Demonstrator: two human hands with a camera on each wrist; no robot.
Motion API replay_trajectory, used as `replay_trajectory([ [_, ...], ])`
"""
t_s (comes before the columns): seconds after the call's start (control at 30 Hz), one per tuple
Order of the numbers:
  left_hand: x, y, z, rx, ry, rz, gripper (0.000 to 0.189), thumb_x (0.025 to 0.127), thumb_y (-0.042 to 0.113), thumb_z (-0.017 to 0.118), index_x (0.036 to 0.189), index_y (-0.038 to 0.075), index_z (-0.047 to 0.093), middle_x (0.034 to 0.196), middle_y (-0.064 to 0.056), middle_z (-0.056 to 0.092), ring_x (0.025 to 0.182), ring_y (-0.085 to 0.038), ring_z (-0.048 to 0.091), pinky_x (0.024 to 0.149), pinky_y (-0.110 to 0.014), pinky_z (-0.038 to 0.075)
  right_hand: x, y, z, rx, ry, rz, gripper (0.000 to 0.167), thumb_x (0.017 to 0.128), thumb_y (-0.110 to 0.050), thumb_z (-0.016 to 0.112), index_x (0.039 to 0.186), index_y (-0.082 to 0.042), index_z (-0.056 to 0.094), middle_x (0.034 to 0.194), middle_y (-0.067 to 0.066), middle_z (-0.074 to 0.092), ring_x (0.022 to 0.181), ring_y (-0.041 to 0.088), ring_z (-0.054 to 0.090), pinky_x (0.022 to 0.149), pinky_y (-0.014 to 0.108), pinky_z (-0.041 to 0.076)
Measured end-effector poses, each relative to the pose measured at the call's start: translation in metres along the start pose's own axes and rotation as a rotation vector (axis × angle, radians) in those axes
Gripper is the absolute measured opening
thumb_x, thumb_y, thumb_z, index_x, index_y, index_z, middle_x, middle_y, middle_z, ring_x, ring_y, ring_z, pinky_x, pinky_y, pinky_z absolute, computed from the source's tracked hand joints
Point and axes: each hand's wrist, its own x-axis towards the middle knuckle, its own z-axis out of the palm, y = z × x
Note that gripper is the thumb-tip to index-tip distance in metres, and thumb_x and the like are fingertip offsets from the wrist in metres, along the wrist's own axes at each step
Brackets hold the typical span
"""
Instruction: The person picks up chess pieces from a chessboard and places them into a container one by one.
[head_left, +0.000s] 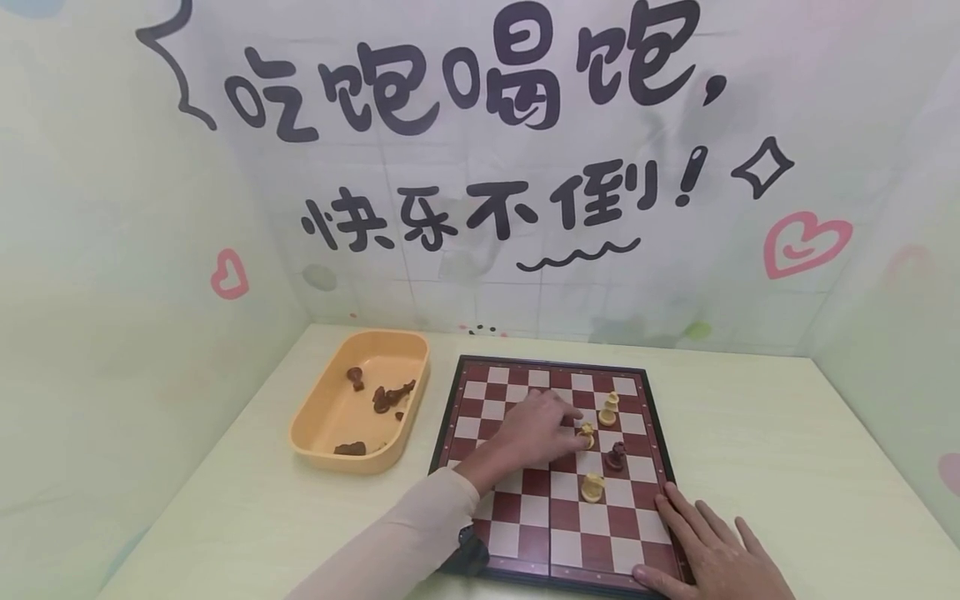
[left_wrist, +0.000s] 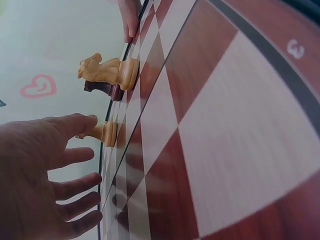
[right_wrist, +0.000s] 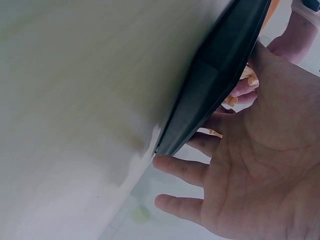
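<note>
My left hand (head_left: 536, 427) reaches over the chessboard (head_left: 517, 542), fingers spread and mostly straight. Its thumb and forefinger stand on either side of a cream chess piece (head_left: 587, 434); in the left wrist view the thumb overlaps this piece (left_wrist: 106, 134). Nearer the front stands a cream knight (left_wrist: 107, 69), upright. Beside these is a dark chess piece (head_left: 616, 456), and farther back another cream piece (head_left: 608, 412). My right hand (head_left: 723, 550) rests along the board's right edge, fingers extended; the right wrist view shows its fingers at the board's dark side (right_wrist: 200, 90).
An orange tray (head_left: 307, 437) left of the board holds several dark chess pieces (head_left: 386, 398). The pale table (head_left: 810, 433) extends around the board. A printed cloth (head_left: 465, 292) with lettering hangs behind, and similar cloth covers both sides.
</note>
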Motion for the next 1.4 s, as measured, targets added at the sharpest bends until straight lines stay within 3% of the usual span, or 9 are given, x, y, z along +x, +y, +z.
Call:
replay_trajectory([
  [0.23,0.002,0.003,0.006,0.019,0.01,0.02,0.035,0.094,0.048,0.07,0.117,0.023,0.079,0.12,0.005,0.068,0.107,-0.012,0.057,0.084,-0.025,0.046,0.0,0.001,0.0,0.004,-0.007,0.001,0.101,0.078,-0.081,0.062,0.147,-0.008,0.054,0.152,0.014,0.047,0.124,0.046,0.053,0.099,0.074,0.033],
  [0.4,0.002,0.004,0.01,0.068,0.015,0.038,0.034,0.097,0.048,0.067,0.112,0.021,0.08,0.131,0.001,0.065,0.117,-0.015,0.057,0.096,-0.027,0.044,0.0,0.001,0.0,-0.001,0.003,-0.009,0.101,0.079,-0.081,0.062,0.148,-0.008,0.053,0.153,0.013,0.046,0.123,0.044,0.055,0.099,0.074,0.034],
  [0.57,0.001,0.004,0.014,0.121,0.018,0.04,0.038,0.099,0.05,0.062,0.114,0.021,0.08,0.145,-0.003,0.057,0.127,-0.023,0.053,0.099,-0.035,0.045,-0.001,0.001,0.001,0.006,0.018,-0.016,0.099,0.079,-0.08,0.063,0.147,-0.008,0.053,0.153,0.013,0.045,0.122,0.043,0.056,0.098,0.074,0.034],
  [0.8,0.0,0.002,0.018,0.095,0.02,0.025,0.038,0.101,0.05,0.058,0.117,0.023,0.079,0.152,-0.003,0.05,0.133,-0.028,0.048,0.099,-0.047,0.046,-0.002,0.001,-0.001,-0.006,0.039,-0.024,0.099,0.078,-0.081,0.062,0.146,-0.009,0.056,0.152,0.011,0.047,0.118,0.039,0.059,0.098,0.072,0.036],
  [1.07,0.0,0.001,0.02,0.063,0.041,0.006,0.037,0.101,0.049,0.059,0.119,0.024,0.078,0.148,-0.001,0.054,0.13,-0.026,0.049,0.098,-0.046,0.045,0.0,-0.001,-0.005,0.002,-0.021,-0.007,0.101,0.079,-0.082,0.059,0.148,-0.008,0.053,0.153,0.013,0.045,0.118,0.041,0.059,0.1,0.073,0.033],
  [1.4,-0.002,0.003,0.019,0.041,0.06,0.013,0.035,0.101,0.047,0.059,0.116,0.022,0.079,0.145,0.0,0.056,0.128,-0.025,0.051,0.096,-0.045,0.046,-0.002,0.0,-0.003,-0.007,0.019,-0.015,0.1,0.078,-0.082,0.062,0.147,-0.009,0.055,0.152,0.012,0.047,0.116,0.04,0.06,0.099,0.072,0.034],
])
